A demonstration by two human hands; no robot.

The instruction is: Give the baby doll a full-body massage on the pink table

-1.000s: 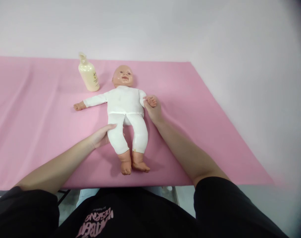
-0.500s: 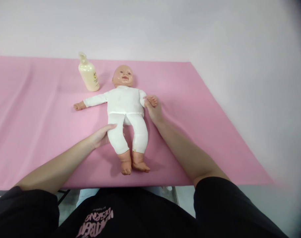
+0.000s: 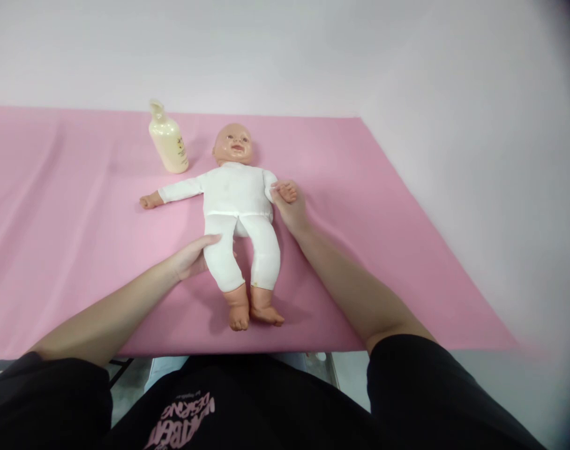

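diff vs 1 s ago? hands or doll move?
Nothing visibly changed. Left hand stays against the doll at its thigh; right hand stays holding the doll's hand. Bottle and pink cloth are as before.

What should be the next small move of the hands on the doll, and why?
Probably the right hand should lift the small arm of the plastic baby doll in white clothes slightly: its fingers already pinch that arm at the wrist, while the left hand rests against the doll's thigh on the pink cloth, steadying it.

black shirt [image 3: 210, 406], pink upside-down lettering, unreadable
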